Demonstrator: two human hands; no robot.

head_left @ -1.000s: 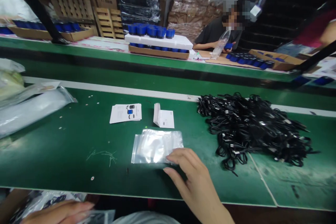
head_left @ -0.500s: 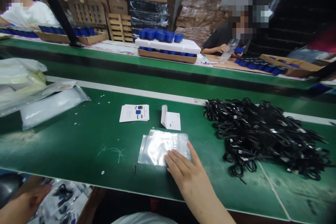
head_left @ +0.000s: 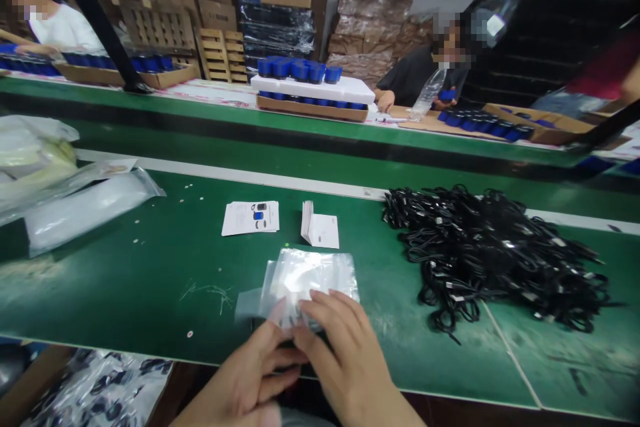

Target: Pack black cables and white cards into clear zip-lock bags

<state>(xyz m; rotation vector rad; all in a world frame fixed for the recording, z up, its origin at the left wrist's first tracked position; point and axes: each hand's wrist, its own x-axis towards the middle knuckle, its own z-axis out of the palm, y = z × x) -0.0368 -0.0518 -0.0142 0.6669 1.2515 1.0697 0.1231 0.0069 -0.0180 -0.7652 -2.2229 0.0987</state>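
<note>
Left hand [head_left: 245, 373] and right hand [head_left: 345, 353] hold zip bag [head_left: 310, 273].

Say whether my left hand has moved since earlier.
Yes, rightward and up: the left hand now reaches the zip bag, closer to the pile of black cables.

My left hand [head_left: 245, 367] has come up over the near edge of the table [head_left: 125, 293] to join my right hand [head_left: 340, 353] at the clear zip bag [head_left: 313, 273], which no longer lies flat: I've lifted and bunched its near side between them.
</note>
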